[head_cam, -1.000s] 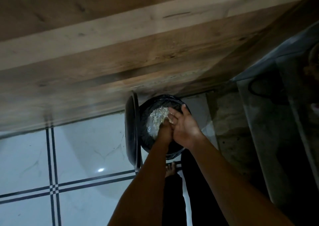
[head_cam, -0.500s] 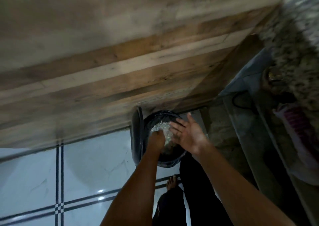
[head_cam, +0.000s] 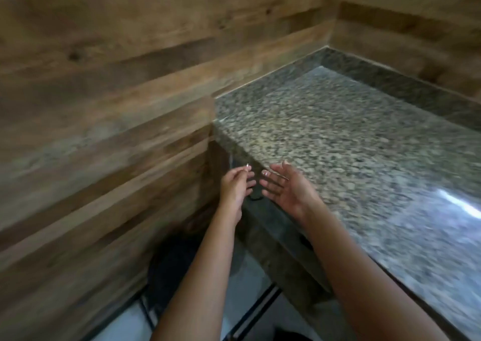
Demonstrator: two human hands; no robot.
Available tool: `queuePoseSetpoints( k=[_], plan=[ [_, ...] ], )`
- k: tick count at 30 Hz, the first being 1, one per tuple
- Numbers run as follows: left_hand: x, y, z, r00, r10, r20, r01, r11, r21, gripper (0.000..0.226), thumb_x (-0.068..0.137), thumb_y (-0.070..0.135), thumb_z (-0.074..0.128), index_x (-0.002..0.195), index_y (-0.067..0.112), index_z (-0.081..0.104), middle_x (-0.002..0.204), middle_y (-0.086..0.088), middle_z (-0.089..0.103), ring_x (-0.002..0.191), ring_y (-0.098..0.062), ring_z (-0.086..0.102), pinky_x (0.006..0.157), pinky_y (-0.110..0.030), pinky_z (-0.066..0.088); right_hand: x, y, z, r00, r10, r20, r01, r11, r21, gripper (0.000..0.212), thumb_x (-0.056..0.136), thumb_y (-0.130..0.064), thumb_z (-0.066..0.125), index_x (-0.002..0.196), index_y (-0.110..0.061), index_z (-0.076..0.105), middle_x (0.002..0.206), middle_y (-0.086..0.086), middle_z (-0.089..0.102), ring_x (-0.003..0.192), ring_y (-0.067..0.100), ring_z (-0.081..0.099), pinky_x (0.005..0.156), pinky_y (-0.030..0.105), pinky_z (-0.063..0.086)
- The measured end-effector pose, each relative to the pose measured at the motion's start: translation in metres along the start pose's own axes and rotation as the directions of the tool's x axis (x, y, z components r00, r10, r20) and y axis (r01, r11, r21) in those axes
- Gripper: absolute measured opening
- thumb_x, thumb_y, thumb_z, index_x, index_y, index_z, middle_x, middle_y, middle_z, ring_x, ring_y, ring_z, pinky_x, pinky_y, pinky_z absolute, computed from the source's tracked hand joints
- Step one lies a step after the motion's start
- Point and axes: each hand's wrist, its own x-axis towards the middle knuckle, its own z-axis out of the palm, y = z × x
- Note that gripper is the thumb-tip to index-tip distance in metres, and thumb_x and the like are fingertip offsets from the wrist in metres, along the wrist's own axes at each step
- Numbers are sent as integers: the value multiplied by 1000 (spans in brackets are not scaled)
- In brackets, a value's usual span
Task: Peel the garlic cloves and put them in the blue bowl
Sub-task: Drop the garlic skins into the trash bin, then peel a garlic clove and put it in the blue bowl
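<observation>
No writing or label can be read anywhere; the whole view is smeared by motion blur. No garlic and no bowl are in view, so where they lie and how they point cannot be told.

Both bare forearms reach up from 6 o'clock toward the centre. The left hand (head_cam: 235, 187) is just left of centre, palm turned toward the right one, fingers (head_cam: 246, 175) loosely extended and spread, holding nothing; a small bright glint sits at a fingertip, too blurred to identify. The right hand (head_cam: 286, 189) is just beside it toward 3 o'clock, palm up and tilted inward, fingers straight and fanned toward 10 o'clock, also holding nothing. The two hands are near each other but apart, with a narrow gap between the fingertips.

The right hand hovers over the near corner of a speckled granite counter (head_cam: 338, 137) that runs from centre toward 3 and 5 o'clock. A wood-plank wall (head_cam: 104, 93) fills 9 to 1 o'clock. At 6 o'clock lies pale floor (head_cam: 130, 322) with dark lines.
</observation>
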Motion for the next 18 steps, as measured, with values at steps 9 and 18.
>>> queuePoseSetpoints(
  k=[9,18],
  plan=[
    [-88,-29,200,909,-26,416,-7,997,77,21,98,14,43,82,17,55,79,0,59,64,-12,56,52,-18,44,-111,-75,-186,919,-223,-327,282,948,145,27,101,-31,34,94,-16,56,87,2,57,77,20,57,68,32,44],
    [-218,-120,364,749,-180,638,44,974,223,23,99,11,39,83,17,54,77,-1,57,60,-11,51,49,-16,43,-235,-88,-374,781,-220,-584,387,905,176,22,98,-26,41,86,-16,56,85,3,59,72,20,56,66,32,45]
  ],
)
